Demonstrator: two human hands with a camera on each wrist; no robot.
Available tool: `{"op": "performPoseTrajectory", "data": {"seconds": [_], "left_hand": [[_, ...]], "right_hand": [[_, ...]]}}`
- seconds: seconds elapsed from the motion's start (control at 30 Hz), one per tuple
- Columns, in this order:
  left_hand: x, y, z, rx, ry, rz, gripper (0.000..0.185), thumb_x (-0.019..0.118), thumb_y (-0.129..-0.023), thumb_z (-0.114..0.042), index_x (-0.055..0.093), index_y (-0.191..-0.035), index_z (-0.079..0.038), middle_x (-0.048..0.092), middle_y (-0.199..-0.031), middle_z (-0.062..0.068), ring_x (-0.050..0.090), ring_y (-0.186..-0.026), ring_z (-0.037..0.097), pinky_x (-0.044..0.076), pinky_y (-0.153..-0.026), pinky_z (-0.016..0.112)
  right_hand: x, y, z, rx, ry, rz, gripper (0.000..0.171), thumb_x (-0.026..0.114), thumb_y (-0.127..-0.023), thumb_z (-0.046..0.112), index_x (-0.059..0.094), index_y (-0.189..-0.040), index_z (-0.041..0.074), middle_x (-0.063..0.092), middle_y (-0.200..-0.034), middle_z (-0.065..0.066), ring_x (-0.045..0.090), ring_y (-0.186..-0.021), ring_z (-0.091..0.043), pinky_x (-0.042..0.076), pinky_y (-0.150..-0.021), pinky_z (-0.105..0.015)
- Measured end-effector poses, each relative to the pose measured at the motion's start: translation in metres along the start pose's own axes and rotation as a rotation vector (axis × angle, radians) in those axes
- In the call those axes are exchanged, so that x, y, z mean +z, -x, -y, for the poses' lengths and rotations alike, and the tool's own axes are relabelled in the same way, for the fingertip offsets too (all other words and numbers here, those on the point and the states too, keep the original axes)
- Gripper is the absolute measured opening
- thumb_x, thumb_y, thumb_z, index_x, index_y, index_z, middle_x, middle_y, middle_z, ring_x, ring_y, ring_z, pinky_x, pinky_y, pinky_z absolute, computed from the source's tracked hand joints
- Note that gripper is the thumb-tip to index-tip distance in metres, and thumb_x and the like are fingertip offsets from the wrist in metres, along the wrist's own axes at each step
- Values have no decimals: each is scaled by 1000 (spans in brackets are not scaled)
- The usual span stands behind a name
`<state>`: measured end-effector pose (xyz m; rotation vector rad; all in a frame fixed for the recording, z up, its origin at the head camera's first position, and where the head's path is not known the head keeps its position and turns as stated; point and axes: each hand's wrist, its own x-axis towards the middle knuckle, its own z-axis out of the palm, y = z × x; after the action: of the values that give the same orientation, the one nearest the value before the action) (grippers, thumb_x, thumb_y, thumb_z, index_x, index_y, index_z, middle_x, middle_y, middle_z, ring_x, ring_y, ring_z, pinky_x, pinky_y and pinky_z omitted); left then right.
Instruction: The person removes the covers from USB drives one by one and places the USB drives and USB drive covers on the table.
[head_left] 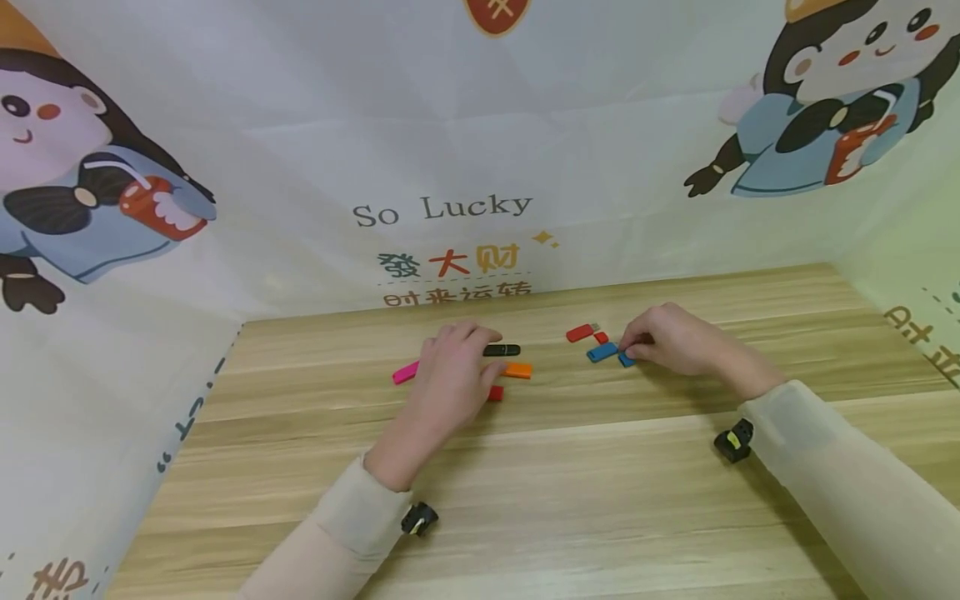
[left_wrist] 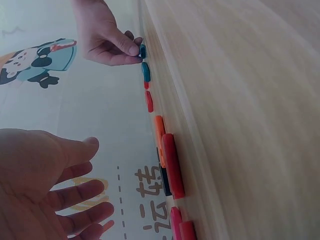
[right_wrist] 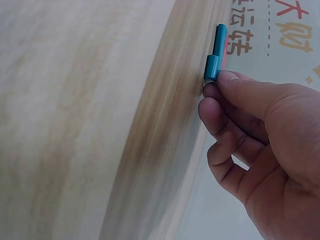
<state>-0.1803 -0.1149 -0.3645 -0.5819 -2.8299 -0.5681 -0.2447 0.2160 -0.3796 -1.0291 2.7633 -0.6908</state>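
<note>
My right hand (head_left: 671,340) pinches a small blue cap (head_left: 626,360) between thumb and fingertips, low over the table. Just left of the cap lies a blue USB stick (head_left: 602,352). Beyond it are a red USB stick (head_left: 580,333) with its metal plug showing and a loose red cap (head_left: 602,337). My left hand (head_left: 450,375) hovers with extended fingers and holds nothing. Under and around it lie a black stick (head_left: 504,350), an orange stick (head_left: 519,370), a pink stick (head_left: 406,372) and a red stick (left_wrist: 173,165), partly hidden by that hand in the head view.
The wooden tabletop (head_left: 525,500) runs back to a printed cloth backdrop (head_left: 300,167), which also rises at both sides. Small black devices are fixed at the left cuff (head_left: 419,518) and right cuff (head_left: 733,441).
</note>
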Motion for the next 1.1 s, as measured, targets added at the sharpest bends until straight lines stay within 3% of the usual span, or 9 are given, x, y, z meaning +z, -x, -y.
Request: {"op": "performPoseTrajectory", "data": {"seconds": [0.57,0.97,1.1], "left_hand": [[-2,-3,9,-25,-33,5,34,78,-100,-23,72,-130,-9,67,-132,9,59,-124,35,47,-101,52],[1,-8,19,-50,-40,22,33,76,-101,-20,71,-131,-9,67,-135,10,58,-128,36,47,-105,54],[3,-10,20,-51,-41,26,33,76,-101,-20,71,-131,-9,67,-136,10,58,-129,36,48,-104,54]], "right_hand": [[1,-3,-3,62,-28,-47,12,78,-95,0,75,-89,10,72,-84,5,60,-77,-13,54,-71,-35],[-5,1,8,67,-17,-76,2,76,-98,5,75,-97,4,73,-86,1,62,-75,-12,57,-72,-35],[-6,4,16,70,-2,-91,8,76,-99,7,76,-106,3,73,-89,2,63,-77,-13,57,-73,-36]]}}
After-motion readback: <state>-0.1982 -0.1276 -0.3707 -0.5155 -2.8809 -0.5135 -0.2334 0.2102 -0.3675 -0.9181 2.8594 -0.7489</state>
